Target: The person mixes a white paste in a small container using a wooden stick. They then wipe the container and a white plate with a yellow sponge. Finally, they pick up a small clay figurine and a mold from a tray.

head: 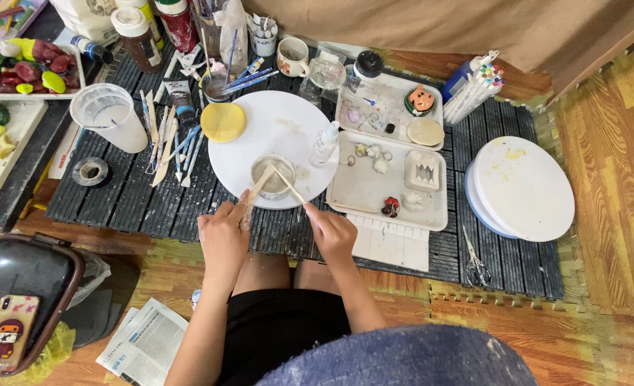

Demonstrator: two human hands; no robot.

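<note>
The small round cup (273, 177) of pale paste sat on the near edge of the white turntable disc (274, 143), just ahead of both hands and roughly midway between them. The left hand (223, 236) was pinched around a flat wooden stick (257, 191) whose long axis ran up and to the right, its far end resting at the cup's left rim. The right hand (331, 232) was closed on a thinner stick (288, 186) that slanted up and to the left, so that its tip met the first stick over the cup's mouth. The two sticks thus formed a narrow peak above the cup, each hand about equally near it, one on either side.

Both hands lay at the near edge of the dark slatted mat (152, 200), which served as the tabletop on the wooden floor. On the same disc, a yellow round sponge (223, 121) lay to the far left and a small clear squeeze bottle (324, 143) stood to the right. A white tray (367, 189) with small clay figures sat just right of the disc, and a cluster of modelling tools (170, 143) lay to its left. Scissors (476, 266) lay well apart to the right.
</note>
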